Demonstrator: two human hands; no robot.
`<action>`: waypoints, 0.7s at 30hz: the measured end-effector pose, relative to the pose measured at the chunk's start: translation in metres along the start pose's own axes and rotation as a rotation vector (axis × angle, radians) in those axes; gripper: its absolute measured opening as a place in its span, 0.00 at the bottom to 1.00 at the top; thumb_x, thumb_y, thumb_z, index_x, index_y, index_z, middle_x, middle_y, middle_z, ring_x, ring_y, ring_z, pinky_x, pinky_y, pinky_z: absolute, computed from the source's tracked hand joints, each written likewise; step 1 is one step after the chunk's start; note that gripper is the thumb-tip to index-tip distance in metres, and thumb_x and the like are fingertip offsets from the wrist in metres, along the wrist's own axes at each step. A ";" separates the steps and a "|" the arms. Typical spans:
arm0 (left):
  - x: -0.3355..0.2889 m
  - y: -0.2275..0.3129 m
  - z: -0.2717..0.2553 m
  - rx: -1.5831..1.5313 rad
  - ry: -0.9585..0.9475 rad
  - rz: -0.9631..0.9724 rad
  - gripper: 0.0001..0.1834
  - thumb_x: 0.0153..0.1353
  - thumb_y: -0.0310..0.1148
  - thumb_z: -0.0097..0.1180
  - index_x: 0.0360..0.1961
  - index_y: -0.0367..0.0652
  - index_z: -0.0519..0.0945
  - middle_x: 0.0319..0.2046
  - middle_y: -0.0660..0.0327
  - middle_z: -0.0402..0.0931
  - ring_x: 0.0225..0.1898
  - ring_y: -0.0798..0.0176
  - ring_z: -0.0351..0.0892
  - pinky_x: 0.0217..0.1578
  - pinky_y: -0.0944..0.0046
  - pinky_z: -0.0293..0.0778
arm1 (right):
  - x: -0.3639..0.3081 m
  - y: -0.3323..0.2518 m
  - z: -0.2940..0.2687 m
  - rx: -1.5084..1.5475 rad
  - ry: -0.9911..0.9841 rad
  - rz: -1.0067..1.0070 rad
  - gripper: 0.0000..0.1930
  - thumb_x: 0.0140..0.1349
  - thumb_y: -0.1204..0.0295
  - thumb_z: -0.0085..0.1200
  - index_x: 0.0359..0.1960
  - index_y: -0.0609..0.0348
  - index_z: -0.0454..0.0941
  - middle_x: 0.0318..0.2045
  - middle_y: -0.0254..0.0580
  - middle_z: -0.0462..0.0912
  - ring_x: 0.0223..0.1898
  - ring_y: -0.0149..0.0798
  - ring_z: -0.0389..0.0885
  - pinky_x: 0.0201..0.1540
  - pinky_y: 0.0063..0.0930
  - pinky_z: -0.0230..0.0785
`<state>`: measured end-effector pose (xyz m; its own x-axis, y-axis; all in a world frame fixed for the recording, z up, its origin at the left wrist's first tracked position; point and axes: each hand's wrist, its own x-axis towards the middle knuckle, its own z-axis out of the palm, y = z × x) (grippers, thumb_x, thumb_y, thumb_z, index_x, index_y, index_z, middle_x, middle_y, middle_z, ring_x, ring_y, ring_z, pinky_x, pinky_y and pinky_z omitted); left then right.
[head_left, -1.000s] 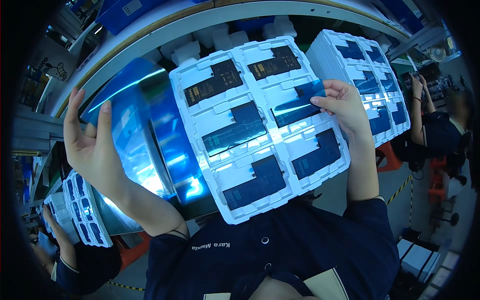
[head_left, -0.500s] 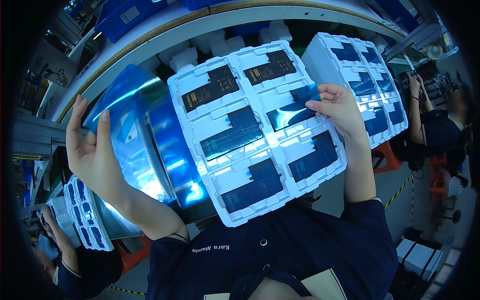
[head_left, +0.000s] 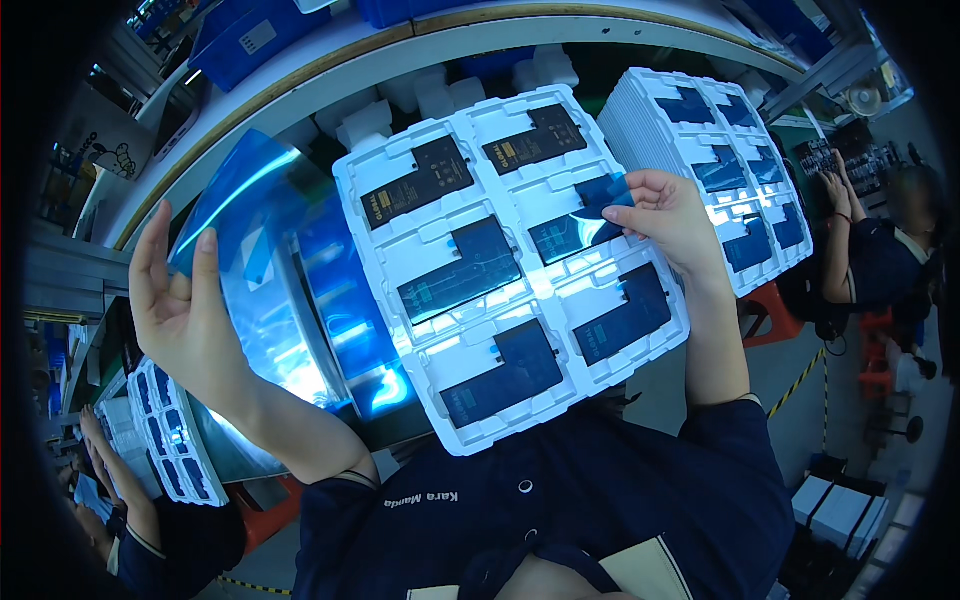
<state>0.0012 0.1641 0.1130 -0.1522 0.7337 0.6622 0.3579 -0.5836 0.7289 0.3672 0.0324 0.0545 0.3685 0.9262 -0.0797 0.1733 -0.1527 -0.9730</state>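
Observation:
A white moulded tray [head_left: 480,440] lies tilted before me, with several L-shaped black phone batteries in its pockets. My right hand [head_left: 660,215] is closed, thumb against fingers, on the edge of a blue protective film [head_left: 600,228] over the middle-right battery [head_left: 560,240]. The far two batteries, such as the far-left one [head_left: 420,180], look matt with gold print, while the others look glossier and bluish. My left hand [head_left: 185,310] is raised left of the tray, fingers apart and nothing visible in it. Behind it are large shiny blue film sheets [head_left: 260,330].
A stack of similar filled trays [head_left: 735,280] stands at the right. Blue bins [head_left: 240,45] sit on the shelf [head_left: 330,65] at the back. White foam pieces [head_left: 365,125] lie beneath it. Co-workers sit at both sides, with another tray [head_left: 205,490] at the left.
The blue film's glare over the middle-right battery has shrunk, and more of its surface shows. My right hand has shifted slightly left; my left hand stays nearly still.

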 end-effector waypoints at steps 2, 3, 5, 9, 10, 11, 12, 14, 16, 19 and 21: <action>0.000 0.001 0.000 -0.017 0.005 -0.005 0.19 0.55 0.23 0.61 0.49 0.33 0.75 0.49 0.47 0.76 0.47 0.62 0.79 0.51 0.66 0.72 | -0.001 -0.001 0.002 -0.013 0.004 -0.005 0.11 0.49 0.81 0.63 0.36 0.66 0.79 0.24 0.35 0.82 0.21 0.20 0.75 0.25 0.11 0.66; -0.001 0.003 0.001 -0.027 0.010 -0.014 0.19 0.55 0.23 0.61 0.49 0.33 0.75 0.48 0.47 0.77 0.47 0.61 0.79 0.50 0.66 0.73 | -0.002 -0.001 0.003 -0.022 0.006 -0.006 0.11 0.49 0.81 0.63 0.36 0.66 0.79 0.24 0.35 0.82 0.21 0.20 0.75 0.24 0.11 0.65; -0.002 0.007 0.003 -0.047 0.015 -0.023 0.19 0.55 0.21 0.60 0.49 0.31 0.74 0.47 0.46 0.77 0.45 0.62 0.80 0.47 0.69 0.74 | -0.002 -0.002 0.004 -0.071 0.004 -0.001 0.12 0.50 0.81 0.62 0.37 0.67 0.79 0.25 0.36 0.83 0.23 0.20 0.76 0.25 0.10 0.66; -0.003 0.011 0.004 -0.060 -0.003 -0.010 0.19 0.55 0.21 0.60 0.49 0.31 0.74 0.45 0.45 0.78 0.44 0.62 0.80 0.46 0.70 0.74 | -0.004 0.005 0.002 -0.233 0.012 -0.081 0.17 0.50 0.83 0.61 0.44 0.67 0.76 0.30 0.35 0.81 0.24 0.20 0.76 0.27 0.11 0.67; -0.004 0.010 0.001 -0.047 -0.005 -0.004 0.19 0.55 0.22 0.60 0.49 0.32 0.75 0.44 0.46 0.78 0.46 0.60 0.80 0.48 0.68 0.74 | -0.003 0.002 0.006 -0.270 0.009 -0.131 0.19 0.49 0.82 0.61 0.46 0.66 0.75 0.30 0.34 0.80 0.23 0.20 0.75 0.27 0.11 0.66; -0.005 0.011 -0.001 -0.071 -0.021 0.022 0.19 0.55 0.21 0.60 0.49 0.32 0.75 0.44 0.46 0.78 0.45 0.61 0.80 0.48 0.68 0.74 | -0.006 -0.004 0.010 -0.416 0.036 -0.168 0.22 0.48 0.81 0.63 0.48 0.65 0.74 0.32 0.36 0.79 0.25 0.22 0.74 0.27 0.13 0.66; -0.008 0.015 -0.001 -0.093 -0.036 0.048 0.19 0.55 0.20 0.59 0.49 0.32 0.75 0.43 0.47 0.79 0.45 0.61 0.80 0.47 0.68 0.74 | -0.013 -0.015 0.013 -0.561 0.063 -0.207 0.25 0.46 0.80 0.64 0.50 0.63 0.73 0.33 0.37 0.77 0.26 0.25 0.74 0.28 0.15 0.66; -0.013 0.018 0.002 -0.199 -0.097 0.083 0.19 0.55 0.18 0.58 0.49 0.31 0.75 0.43 0.47 0.79 0.44 0.62 0.80 0.46 0.69 0.74 | -0.017 -0.030 0.018 -0.756 0.149 -0.333 0.30 0.44 0.79 0.65 0.53 0.59 0.71 0.35 0.38 0.73 0.26 0.26 0.71 0.27 0.17 0.64; -0.020 0.026 0.006 -0.348 -0.171 0.113 0.19 0.54 0.15 0.57 0.49 0.31 0.74 0.42 0.49 0.79 0.43 0.64 0.80 0.44 0.69 0.75 | -0.015 -0.039 0.018 -0.835 0.252 -0.532 0.34 0.43 0.79 0.66 0.57 0.54 0.70 0.38 0.35 0.69 0.24 0.23 0.65 0.23 0.18 0.59; -0.031 0.041 0.006 -0.365 -0.287 0.100 0.17 0.48 0.13 0.60 0.42 0.32 0.78 0.37 0.55 0.80 0.40 0.65 0.79 0.39 0.71 0.74 | -0.015 -0.078 0.040 -0.310 -0.048 -0.608 0.29 0.50 0.75 0.62 0.57 0.60 0.69 0.46 0.38 0.70 0.39 0.28 0.70 0.39 0.20 0.65; -0.033 0.046 0.008 -0.336 -0.376 0.159 0.15 0.45 0.14 0.61 0.37 0.34 0.80 0.34 0.57 0.81 0.38 0.65 0.80 0.36 0.69 0.74 | -0.019 -0.103 0.061 -0.177 -0.223 -0.765 0.26 0.54 0.72 0.57 0.55 0.65 0.69 0.56 0.45 0.67 0.55 0.34 0.68 0.55 0.27 0.61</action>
<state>0.0296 0.1159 0.1232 0.2431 0.6654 0.7058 0.0249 -0.7316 0.6812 0.2862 0.0518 0.1432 -0.0974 0.8404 0.5331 0.4517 0.5146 -0.7288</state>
